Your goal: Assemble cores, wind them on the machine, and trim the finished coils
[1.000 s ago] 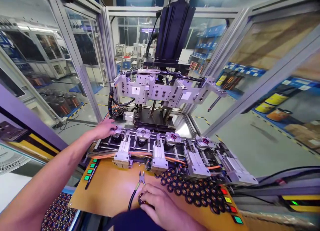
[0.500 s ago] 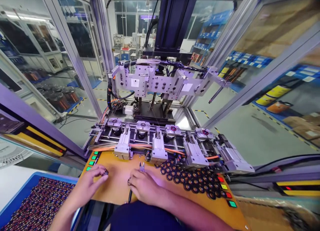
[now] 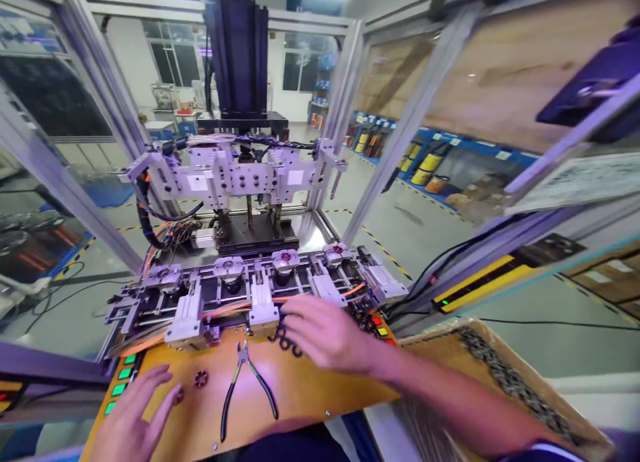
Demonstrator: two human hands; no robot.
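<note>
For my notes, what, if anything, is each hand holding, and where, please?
Left hand: apparently nothing, open beside a small ring; right hand: cannot tell.

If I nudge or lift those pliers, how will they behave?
The pliers probably won't roll: they lie flat with handles spread. Lifted by one handle, they may swing about the pivot. Their metal head suggests some weight there.

- Board, six o'clock: plain orange-tan.
- Rings, just past six: black.
- Pliers, seven o'clock: silvery head, dark handles with yellowish parts.
- Small disc, between seven and eight: dark red and black.
- Buttons, eight o'clock: green.
- Floor tape, near four: yellow-and-black stripes.
</note>
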